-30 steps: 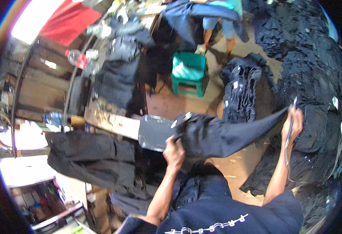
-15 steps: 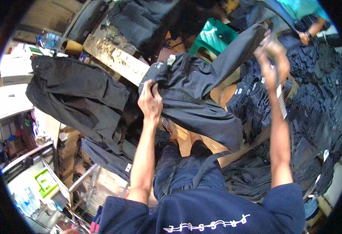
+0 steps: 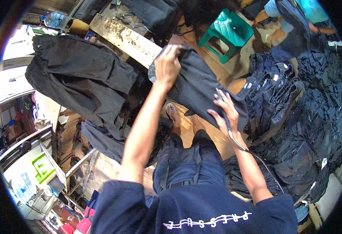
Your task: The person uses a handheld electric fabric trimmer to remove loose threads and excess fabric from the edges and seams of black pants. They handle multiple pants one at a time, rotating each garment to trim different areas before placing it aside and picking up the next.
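My left hand [image 3: 168, 66] is closed on the top edge of a pair of black trousers [image 3: 204, 80] in front of me. The cloth is folded over and hangs across to the right. On its right part rests my right hand [image 3: 227, 111], fingers partly stretched and thumb apart. A slim dark tool [image 3: 228, 124] lies along this hand, held in it. Its thin cord [image 3: 262, 160] runs back past my forearm. The tool's tip is hard to make out against the black cloth.
More black trousers [image 3: 85, 74] lie on the left beside a worn wooden plank [image 3: 124, 39]. A green plastic stool [image 3: 233, 31] stands ahead. Stacked dark garments [image 3: 268, 84] and a large dark heap [image 3: 319, 105] fill the right. Another person's arm [image 3: 325, 30] shows at the far right.
My right hand has come down and left from beyond the trousers onto the cloth. My left hand has moved up and right. The outstretched trouser leg is now folded in, uncovering the stool.
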The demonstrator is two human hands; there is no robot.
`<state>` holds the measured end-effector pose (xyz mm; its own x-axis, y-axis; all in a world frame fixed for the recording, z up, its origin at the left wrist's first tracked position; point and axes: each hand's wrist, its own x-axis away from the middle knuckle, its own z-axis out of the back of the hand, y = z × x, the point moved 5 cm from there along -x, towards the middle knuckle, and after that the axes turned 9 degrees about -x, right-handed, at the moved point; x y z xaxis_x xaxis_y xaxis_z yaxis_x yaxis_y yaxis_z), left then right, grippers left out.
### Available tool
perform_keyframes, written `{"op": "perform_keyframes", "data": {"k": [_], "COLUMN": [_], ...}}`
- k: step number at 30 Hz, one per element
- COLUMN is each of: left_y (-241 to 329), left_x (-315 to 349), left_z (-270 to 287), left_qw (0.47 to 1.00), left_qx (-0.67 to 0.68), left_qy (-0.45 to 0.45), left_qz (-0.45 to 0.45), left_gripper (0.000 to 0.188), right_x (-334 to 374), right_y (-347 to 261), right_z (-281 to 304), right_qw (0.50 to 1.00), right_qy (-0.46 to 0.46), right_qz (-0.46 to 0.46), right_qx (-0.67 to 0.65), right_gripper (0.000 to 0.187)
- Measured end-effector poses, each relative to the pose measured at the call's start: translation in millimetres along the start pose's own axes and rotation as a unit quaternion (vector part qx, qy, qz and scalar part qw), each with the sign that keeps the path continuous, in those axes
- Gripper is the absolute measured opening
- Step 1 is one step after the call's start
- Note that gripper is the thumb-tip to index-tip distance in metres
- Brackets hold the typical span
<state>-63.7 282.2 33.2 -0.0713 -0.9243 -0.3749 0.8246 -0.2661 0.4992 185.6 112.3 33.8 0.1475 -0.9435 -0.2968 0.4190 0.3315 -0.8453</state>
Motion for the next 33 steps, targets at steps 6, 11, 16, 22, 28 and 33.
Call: {"op": "perform_keyframes", "data": {"k": [6,11,16,22,28,33], "left_y": [-63,-3,16,-4,4,-18], "left_x": [-55,-7,110,93,28,72], "left_z": [0,75,65,44,54,65], "left_qw": [0.994,0.955,0.985,0.985,0.988,0.958], "left_qx": [-0.062,-0.284,-0.059,-0.106,0.031,0.113], "left_qy": [0.06,0.076,-0.016,-0.038,-0.097,-0.159], "left_qz": [-0.062,0.025,0.159,0.133,0.118,0.21], "left_gripper": [0.035,0.055,0.062,0.035,0.054,0.063], "right_x": [-58,-21,4,7,-2,-37], "right_y": [-5,4,5,24,22,-20], "right_z": [-47,11,14,28,11,-29], "right_qw": [0.998,0.997,0.999,0.97,0.961,0.977], "right_qy": [0.014,0.053,0.026,0.171,0.212,0.11], "right_qz": [0.008,-0.025,-0.023,-0.152,-0.159,-0.088], "right_qx": [-0.055,-0.053,0.003,-0.085,-0.08,-0.163], "right_gripper": [0.039,0.046,0.039,0.026,0.034,0.043]}}
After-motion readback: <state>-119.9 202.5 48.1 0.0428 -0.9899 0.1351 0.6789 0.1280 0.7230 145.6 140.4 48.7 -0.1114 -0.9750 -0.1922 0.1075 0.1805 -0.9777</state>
